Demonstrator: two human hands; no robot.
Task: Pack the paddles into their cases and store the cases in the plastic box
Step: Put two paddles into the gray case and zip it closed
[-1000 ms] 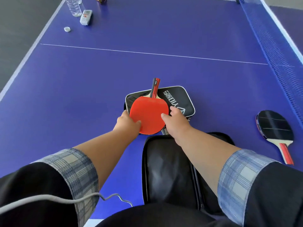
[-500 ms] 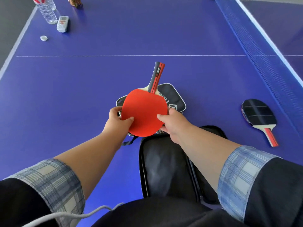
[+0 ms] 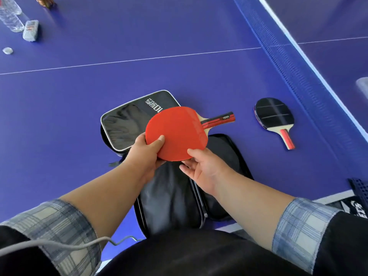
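Red paddle (image 3: 176,132): held in the air over the table tennis table (image 3: 59,116), above the gap between two cases, red face up.
Slip risk: only thumbs show on the blade. I judge that the smooth rubber could slide out and the edge strike the table.
Snag risk: the handle lies crosswise to the open case (image 3: 169,192) below it, so lowered like this it would likely overhang the zip and block closing.
Handle heading: just short of 3 o'clock, toward the net (image 3: 298,66).
Long axis: roughly 9 to 3 o'clock, the handle end slightly farther from the person.
Left hand (image 3: 145,154): pinches the blade's 8 o'clock rim, thumb on top and fingers beneath.
Right hand (image 3: 201,166): the thumb tip rests on the 5 o'clock rim and the fingers hang loose below. I cannot tell whether it truly grips.
Silver-trimmed case (image 3: 129,120): at 10 o'clock, partly under the blade.
Black paddle (image 3: 272,116): on the table at 3 o'clock, well apart, handle toward 5 o'clock.
Plastic box: not clearly identifiable.
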